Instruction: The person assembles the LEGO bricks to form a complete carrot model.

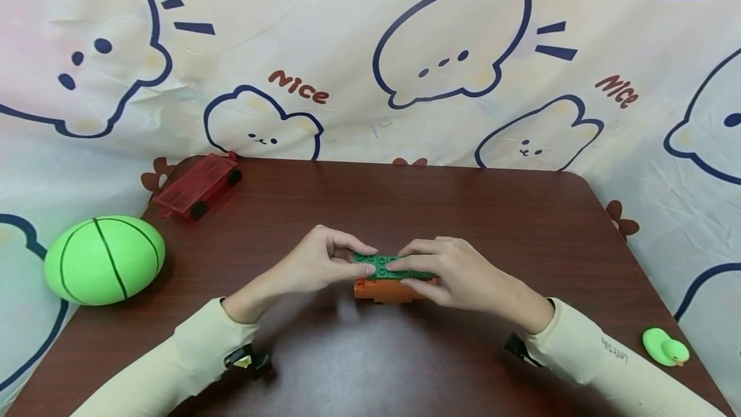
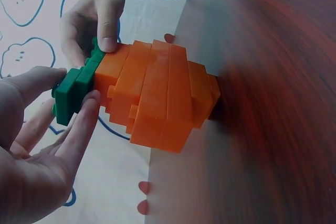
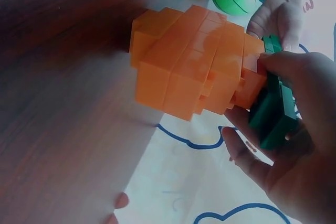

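Observation:
An orange building-brick model [image 2: 152,90], widest in the middle and narrower toward its base, stands upright on the table between my hands. Green building bricks [image 1: 381,265] with round studs lie across its top. My left hand [image 1: 315,259] pinches the green bricks at their left end, thumb and fingers on either side. From the right, my right hand [image 1: 463,275] grips the green bricks, its fingers over the studs and its thumb [image 3: 283,64] against the upper orange part. Part of the green layer is hidden under the right fingers.
On the dark wooden table [image 1: 324,365], a clear red toy wagon [image 1: 199,184] with black wheels sits at the far left. Nearer stands a bright green ball [image 1: 104,261] with dark lines. A small green toy duck [image 1: 664,347] rests by the right edge. A printed cloth [image 1: 359,37] hangs behind.

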Tool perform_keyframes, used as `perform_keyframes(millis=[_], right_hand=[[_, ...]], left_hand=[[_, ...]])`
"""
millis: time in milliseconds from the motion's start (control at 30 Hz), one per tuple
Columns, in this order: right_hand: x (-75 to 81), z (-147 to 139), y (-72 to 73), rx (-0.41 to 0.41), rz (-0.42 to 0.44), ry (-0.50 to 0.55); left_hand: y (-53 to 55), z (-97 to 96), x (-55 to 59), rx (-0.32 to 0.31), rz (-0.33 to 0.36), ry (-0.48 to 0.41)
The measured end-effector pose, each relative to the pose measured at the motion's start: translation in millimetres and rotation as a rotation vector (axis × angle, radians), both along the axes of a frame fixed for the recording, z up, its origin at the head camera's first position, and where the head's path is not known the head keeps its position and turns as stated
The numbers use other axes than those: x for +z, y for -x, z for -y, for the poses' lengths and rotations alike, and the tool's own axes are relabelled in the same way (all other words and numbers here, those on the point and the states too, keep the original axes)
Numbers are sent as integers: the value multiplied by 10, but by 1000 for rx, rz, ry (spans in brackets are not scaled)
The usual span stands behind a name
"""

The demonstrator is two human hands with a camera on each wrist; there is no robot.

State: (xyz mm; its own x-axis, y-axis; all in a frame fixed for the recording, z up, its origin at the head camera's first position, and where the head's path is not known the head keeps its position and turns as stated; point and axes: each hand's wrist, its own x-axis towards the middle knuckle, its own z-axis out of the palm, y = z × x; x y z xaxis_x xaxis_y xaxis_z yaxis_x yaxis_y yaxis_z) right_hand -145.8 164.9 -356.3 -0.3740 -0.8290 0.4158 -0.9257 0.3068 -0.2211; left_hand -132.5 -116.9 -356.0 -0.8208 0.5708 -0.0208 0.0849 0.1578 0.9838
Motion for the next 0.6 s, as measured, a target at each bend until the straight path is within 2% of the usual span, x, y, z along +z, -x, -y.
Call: perform_keyframes(millis=[133,267,467,533,600], right_hand=[[43,9,1,-9,-10,-42],[41,13,8,-2,24,-38],[44,-24,-33,-33,220,-65],[69,-67,-49,-71,301,-76],[84,-126,-58,-124,385,-65]], left_hand=[[5,-11,6,2,3,0],[-15,-17,-26,-2,-41,-2],[-18,0,-120,-2,-185,46],[-1,7,-159,-3,-207,68],[11,12,-212,-16,-198,81]])
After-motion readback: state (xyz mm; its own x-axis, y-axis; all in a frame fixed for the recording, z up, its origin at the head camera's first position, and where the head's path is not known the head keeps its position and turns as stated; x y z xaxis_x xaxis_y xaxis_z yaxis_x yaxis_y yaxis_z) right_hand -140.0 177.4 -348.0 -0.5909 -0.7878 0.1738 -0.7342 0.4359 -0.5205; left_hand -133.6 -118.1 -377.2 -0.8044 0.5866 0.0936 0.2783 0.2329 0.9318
